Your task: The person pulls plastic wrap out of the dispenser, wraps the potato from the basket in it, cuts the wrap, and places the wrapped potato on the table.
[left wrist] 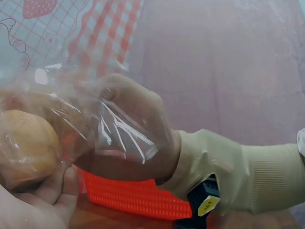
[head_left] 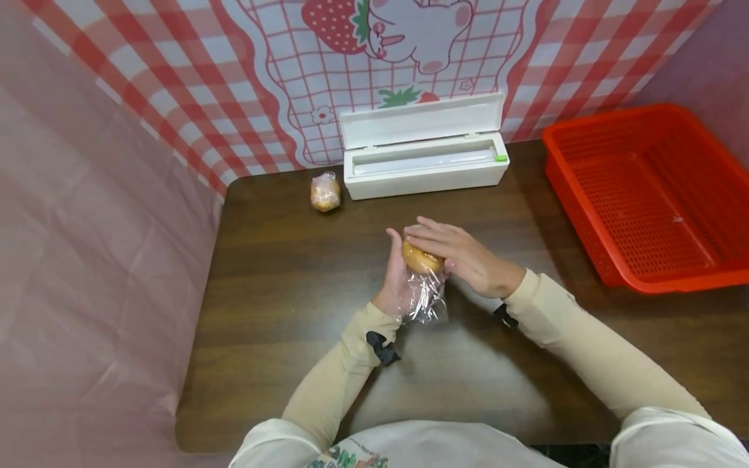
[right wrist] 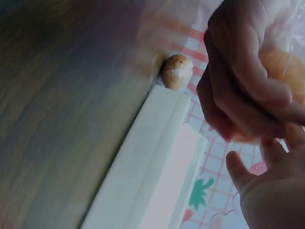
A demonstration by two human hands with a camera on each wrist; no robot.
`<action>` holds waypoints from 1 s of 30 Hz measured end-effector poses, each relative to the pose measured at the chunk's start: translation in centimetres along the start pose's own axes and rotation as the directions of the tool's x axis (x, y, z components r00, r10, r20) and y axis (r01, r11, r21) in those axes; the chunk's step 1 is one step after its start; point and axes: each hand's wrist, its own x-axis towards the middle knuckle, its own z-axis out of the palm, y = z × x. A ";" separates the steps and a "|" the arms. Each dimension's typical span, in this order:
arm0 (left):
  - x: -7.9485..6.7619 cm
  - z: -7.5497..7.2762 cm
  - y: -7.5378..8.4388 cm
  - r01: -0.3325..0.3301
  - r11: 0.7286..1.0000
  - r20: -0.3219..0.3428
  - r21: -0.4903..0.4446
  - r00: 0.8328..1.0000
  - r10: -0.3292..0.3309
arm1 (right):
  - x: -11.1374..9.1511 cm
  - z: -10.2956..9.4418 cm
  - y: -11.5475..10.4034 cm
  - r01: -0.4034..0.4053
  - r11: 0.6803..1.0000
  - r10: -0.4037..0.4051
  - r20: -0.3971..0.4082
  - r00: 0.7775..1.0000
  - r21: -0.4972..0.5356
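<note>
A round yellow-orange fruit (head_left: 422, 258), with clear plastic film (head_left: 428, 296) around it, sits between both hands over the middle of the table. My left hand (head_left: 398, 283) cradles it from below and the left, its fingers curled about the fruit in the right wrist view, thumb up. Straight fingers of my right hand (head_left: 462, 253) lie across the top of the fruit. Loose film hangs toward my body, shiny and creased in the left wrist view. The fruit's underside is hidden by the left hand.
A second film-wrapped fruit (head_left: 324, 193) rests at the back left of the brown table (head_left: 263, 312). Beside it stands a long white box (head_left: 427, 182), lid raised, with a white roll inside. A red plastic basket (head_left: 620, 260) occupies the right. A checked cloth (head_left: 193, 84) hangs behind.
</note>
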 end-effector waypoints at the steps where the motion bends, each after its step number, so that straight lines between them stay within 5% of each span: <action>1: -0.1 0.1 0.1 0.006 1.000 0.009 0.000 1.000 -0.006 | 0.0 -0.3 0.1 -0.019 0.999 0.020 -0.010 1.000 0.027; 6: -0.2 0.7 0.5 -0.007 0.999 0.080 0.043 0.997 0.003 | -0.2 -1.6 0.4 -0.042 0.997 0.041 -0.020 0.999 -0.072; 12: -0.1 1.0 0.4 -0.013 0.990 0.008 0.144 1.000 0.012 | 0.8 -1.3 0.5 0.106 0.963 -0.110 0.001 0.994 -0.248; 24: -0.6 2.0 -0.6 -0.013 0.987 0.044 0.162 0.999 0.006 | 1.9 0.1 0.2 0.182 0.916 -0.228 -0.091 0.969 -0.358; 30: -1.1 1.7 -0.5 -0.041 0.989 0.097 0.139 0.995 0.028 | 1.7 1.2 -0.3 0.208 0.928 -0.251 -0.105 0.962 -0.308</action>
